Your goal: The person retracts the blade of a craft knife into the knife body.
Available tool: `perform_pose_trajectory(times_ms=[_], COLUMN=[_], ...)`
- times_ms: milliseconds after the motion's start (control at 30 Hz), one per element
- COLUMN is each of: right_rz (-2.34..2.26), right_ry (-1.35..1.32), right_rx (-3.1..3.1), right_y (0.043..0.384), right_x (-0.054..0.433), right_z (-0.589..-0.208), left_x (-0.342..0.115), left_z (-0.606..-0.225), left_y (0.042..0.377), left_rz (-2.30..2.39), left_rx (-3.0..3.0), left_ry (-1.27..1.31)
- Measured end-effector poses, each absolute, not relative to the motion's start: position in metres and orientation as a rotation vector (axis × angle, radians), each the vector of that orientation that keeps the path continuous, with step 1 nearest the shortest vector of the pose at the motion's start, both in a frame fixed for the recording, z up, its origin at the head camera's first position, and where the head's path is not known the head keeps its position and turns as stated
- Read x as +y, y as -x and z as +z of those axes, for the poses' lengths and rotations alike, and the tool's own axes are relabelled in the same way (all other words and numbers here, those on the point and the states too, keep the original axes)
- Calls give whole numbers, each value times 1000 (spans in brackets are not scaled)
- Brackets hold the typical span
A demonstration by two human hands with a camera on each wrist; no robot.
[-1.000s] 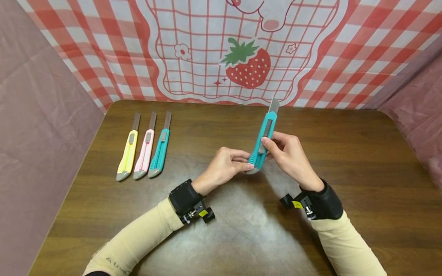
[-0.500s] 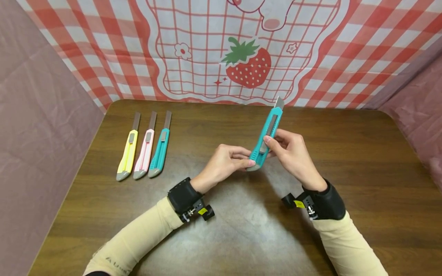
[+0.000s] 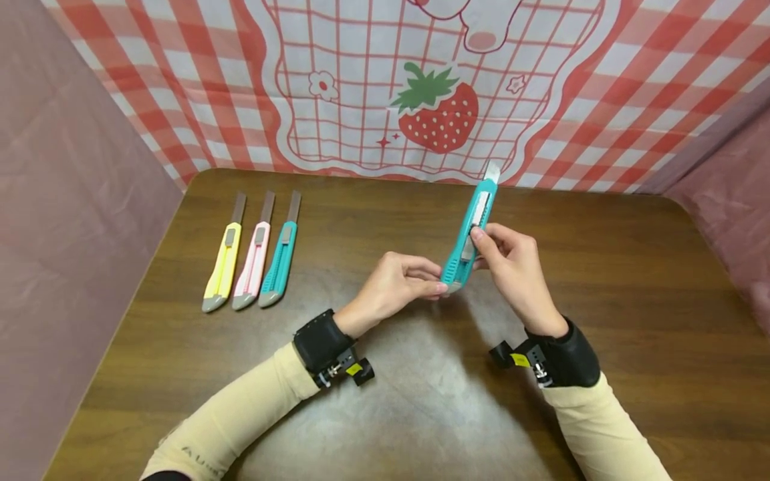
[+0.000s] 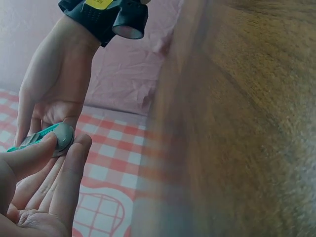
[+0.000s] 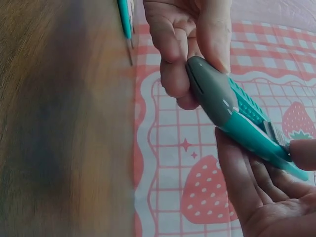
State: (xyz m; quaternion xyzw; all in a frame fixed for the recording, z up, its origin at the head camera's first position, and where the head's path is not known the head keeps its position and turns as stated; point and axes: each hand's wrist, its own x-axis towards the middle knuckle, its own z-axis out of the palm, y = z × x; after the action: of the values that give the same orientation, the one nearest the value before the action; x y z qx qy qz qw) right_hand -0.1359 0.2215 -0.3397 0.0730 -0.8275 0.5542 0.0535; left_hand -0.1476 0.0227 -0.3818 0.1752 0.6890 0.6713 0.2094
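A teal utility knife (image 3: pixel 470 230) with a grey end cap (image 5: pixel 210 86) is held above the table between both hands, its blade (image 3: pixel 492 172) sticking out a short way from the far end. My left hand (image 3: pixel 397 284) pinches the grey-capped end between thumb and fingers. My right hand (image 3: pixel 511 270) grips the middle of the handle, with the thumb on the grey slider (image 3: pixel 468 249). Both hands also hold the knife in the two wrist views. On the left of the table lie a yellow utility knife (image 3: pixel 222 267), a pink one (image 3: pixel 252 267) and a second teal one (image 3: pixel 279 264), blades extended.
The brown wooden table (image 3: pixel 373 414) has its back edge against a red-and-white checked cloth (image 3: pixel 541 120) printed with a strawberry. Plain pinkish fabric (image 3: pixel 78 167) hangs at the sides.
The held knife and the right hand have shifted slightly right and up. Less blade shows beyond its tip than one second ago. The three knives on the table stay put.
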Motion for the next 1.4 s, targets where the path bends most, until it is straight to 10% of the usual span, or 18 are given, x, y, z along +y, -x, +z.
perform_pose_trajectory(times_ms=[1400], right_rz=[1458], right_ry=[-291], right_rx=[-2641], right_y=[134], right_x=[216], right_z=[-345], left_x=[23], left_z=[-384], left_y=[151], left_rz=[1886], left_rx=[1934], left_ry=[-391])
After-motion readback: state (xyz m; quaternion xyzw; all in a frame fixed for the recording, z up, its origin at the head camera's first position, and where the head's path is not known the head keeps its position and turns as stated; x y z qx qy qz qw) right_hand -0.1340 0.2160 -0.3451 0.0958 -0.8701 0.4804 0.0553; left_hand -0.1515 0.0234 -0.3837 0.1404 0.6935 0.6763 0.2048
